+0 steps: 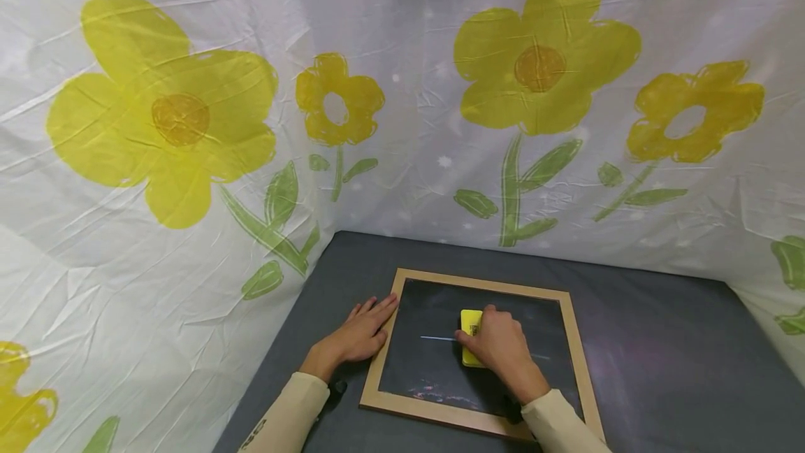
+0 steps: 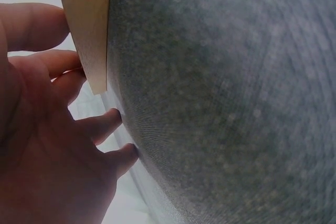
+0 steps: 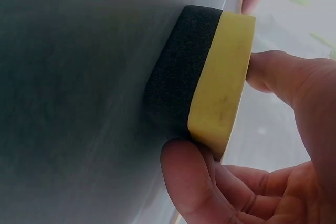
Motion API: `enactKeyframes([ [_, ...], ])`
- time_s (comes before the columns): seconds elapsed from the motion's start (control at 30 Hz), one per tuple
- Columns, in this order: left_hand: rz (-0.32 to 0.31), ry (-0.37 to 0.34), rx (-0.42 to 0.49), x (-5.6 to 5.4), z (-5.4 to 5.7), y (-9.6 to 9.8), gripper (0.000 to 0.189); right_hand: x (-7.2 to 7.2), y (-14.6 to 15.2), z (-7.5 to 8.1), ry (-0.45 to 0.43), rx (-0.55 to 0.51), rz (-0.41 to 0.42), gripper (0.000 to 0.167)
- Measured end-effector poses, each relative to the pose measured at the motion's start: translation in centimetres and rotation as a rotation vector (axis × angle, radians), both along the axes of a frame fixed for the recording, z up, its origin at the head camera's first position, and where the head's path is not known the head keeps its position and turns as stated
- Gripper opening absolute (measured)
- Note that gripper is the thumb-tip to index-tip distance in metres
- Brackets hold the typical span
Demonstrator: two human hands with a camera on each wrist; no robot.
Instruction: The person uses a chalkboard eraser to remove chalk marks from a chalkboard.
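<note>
A small chalkboard (image 1: 434, 376) in a light wooden frame (image 1: 481, 284) lies flat on the table. My right hand (image 1: 501, 344) grips a yellow eraser (image 1: 470, 355) with a dark felt side, thumb on its top and fingers at its edge. In the right wrist view the eraser's black felt (image 3: 181, 66) faces the board. A thin pale chalk line (image 1: 437, 338) runs left of the eraser, and a fainter piece shows to the right of my hand. My left hand (image 1: 360, 334) rests with extended fingers at the frame's left side; the left wrist view shows its fingers against the wood (image 2: 93, 30).
A dark grey cloth (image 1: 685, 355) covers the table around the board. White fabric (image 1: 402, 180) printed with yellow flowers hangs behind and at the sides. Pinkish chalk smudges (image 1: 434, 391) mark the board's near edge.
</note>
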State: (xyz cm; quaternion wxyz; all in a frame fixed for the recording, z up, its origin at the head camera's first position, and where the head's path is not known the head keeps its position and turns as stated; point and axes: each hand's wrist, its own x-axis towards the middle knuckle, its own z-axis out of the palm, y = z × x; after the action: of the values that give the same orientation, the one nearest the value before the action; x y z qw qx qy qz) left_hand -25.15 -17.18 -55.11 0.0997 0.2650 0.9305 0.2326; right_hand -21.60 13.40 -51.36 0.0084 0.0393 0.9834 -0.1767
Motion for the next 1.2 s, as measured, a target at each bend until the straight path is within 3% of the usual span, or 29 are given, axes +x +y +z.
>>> enactKeyframes([
  [0.17, -0.004, -0.002, 0.025, 0.0, 0.0, -0.1, 0.067, -0.2, -0.9, -0.1, 0.005, -0.002, 0.010, 0.082],
  [0.2, -0.016, 0.010, 0.037, -0.1, -0.5, -0.3, 0.067, -0.2, -1.1, -0.1, 0.007, -0.002, 0.012, 0.082],
  [0.37, -0.034, 0.017, 0.091, -0.3, -0.8, -0.5, 0.069, -0.5, -1.9, -0.1, 0.014, -0.009, 0.018, 0.082],
  [0.53, -0.020, -0.001, 0.071, -0.1, -0.1, -0.2, 0.068, -0.6, -2.9, -0.2, 0.013, -0.021, 0.034, 0.081],
  [0.73, -0.023, 0.022, 0.066, -0.1, -0.4, -0.1, 0.067, -0.8, -4.1, -0.2, 0.026, -0.030, 0.049, 0.076],
  [0.83, -0.016, 0.007, 0.058, -0.3, -0.6, -0.1, 0.067, -0.8, -4.7, -0.2, 0.038, -0.029, 0.057, 0.074],
  [1.07, -0.014, 0.028, 0.104, -1.1, -2.6, -0.6, 0.069, -0.9, -5.6, -0.3, 0.065, -0.033, 0.073, 0.071],
  [1.2, -0.015, 0.016, 0.095, -1.0, -2.2, -0.6, 0.070, -1.1, -6.1, -0.3, 0.056, -0.036, 0.074, 0.073],
])
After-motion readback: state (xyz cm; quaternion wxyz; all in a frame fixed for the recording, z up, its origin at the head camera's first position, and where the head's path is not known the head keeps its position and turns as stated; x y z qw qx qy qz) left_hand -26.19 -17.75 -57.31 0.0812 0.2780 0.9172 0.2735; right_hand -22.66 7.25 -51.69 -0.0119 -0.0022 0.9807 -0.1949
